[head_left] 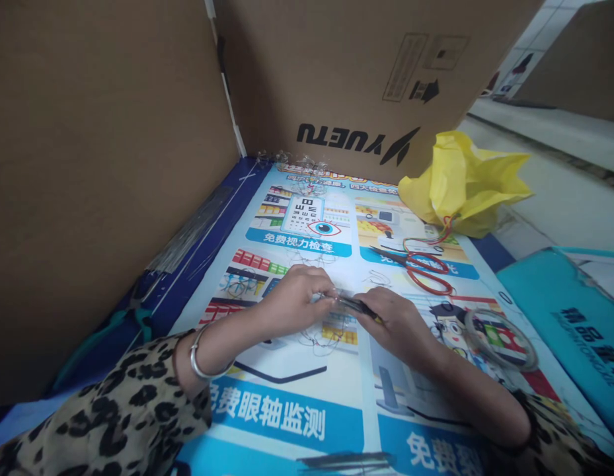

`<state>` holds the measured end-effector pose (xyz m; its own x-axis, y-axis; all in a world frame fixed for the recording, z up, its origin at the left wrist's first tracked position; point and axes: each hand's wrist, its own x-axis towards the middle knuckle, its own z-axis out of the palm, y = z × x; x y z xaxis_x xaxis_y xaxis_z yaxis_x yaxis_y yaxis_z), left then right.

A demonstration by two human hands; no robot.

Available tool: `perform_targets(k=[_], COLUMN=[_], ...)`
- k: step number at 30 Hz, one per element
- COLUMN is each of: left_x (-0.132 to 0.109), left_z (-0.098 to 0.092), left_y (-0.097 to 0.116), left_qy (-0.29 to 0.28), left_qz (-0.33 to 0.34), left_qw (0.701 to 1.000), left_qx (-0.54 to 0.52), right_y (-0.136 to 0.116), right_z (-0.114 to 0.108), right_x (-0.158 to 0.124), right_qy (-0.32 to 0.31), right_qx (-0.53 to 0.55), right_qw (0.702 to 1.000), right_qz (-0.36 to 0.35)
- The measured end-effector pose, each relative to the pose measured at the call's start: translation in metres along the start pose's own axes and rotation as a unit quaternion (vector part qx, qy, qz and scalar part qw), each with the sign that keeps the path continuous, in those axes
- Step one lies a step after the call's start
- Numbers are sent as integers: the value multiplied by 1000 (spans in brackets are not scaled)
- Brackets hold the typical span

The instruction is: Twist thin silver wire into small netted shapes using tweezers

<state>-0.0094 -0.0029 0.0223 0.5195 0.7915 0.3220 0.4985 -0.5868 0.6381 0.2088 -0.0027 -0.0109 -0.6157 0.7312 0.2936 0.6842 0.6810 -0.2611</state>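
My left hand (304, 297) is closed in a pinch over the printed sheet, its thumb and fingertips pressed together on a thin wire piece. The fingers largely hide that piece. My right hand (398, 324) wraps round a pair of small pliers (355, 305), whose dark jaws point left and meet the left fingertips. Whether the jaws grip the wire I cannot make out. Loops of fine wire (322, 336) lie on the sheet just below the hands. Scissors (428, 272) with red handles lie beyond my right hand.
Cardboard walls (297, 73) stand at the left and back. A yellow bag (465, 182) sits back right, near a teal box (567, 330). A wire coil (532, 354) lies right. Teal-handled pliers (119, 320) and straight wires (188, 231) lie left; dark rods (346, 461) lie in front.
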Motion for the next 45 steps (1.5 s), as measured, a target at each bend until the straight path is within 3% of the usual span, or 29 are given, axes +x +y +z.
perform_targets(k=[5, 12, 22, 33, 37, 40, 45], left_x=[0, 0, 0, 1, 0, -1, -3], left_z=[1, 1, 2, 8, 8, 7, 5], left_y=[-1, -1, -5, -25, -28, -27, -28], left_qy=[-6, -10, -22, -31, -26, -6, 26], left_qz=[3, -20, -25, -39, -25, -23, -16], left_qw=[1000, 1000, 999, 998, 999, 999, 999], left_qx=[11, 12, -26, 25, 39, 28, 33], right_y=[2, -2, -6, -10, -1, 12, 37], right_z=[-3, -8, -6, -4, -21, -41, -61], right_x=[0, 0, -2, 4, 8, 8, 3], right_qy=[19, 65, 62, -64, -33, -41, -126], right_qx=[-47, -197, -233, -156, -109, -111, -173], right_qw=[998, 974, 967, 984, 983, 965, 951], right_qz=[-42, -92, -80, 62, 145, 232, 222])
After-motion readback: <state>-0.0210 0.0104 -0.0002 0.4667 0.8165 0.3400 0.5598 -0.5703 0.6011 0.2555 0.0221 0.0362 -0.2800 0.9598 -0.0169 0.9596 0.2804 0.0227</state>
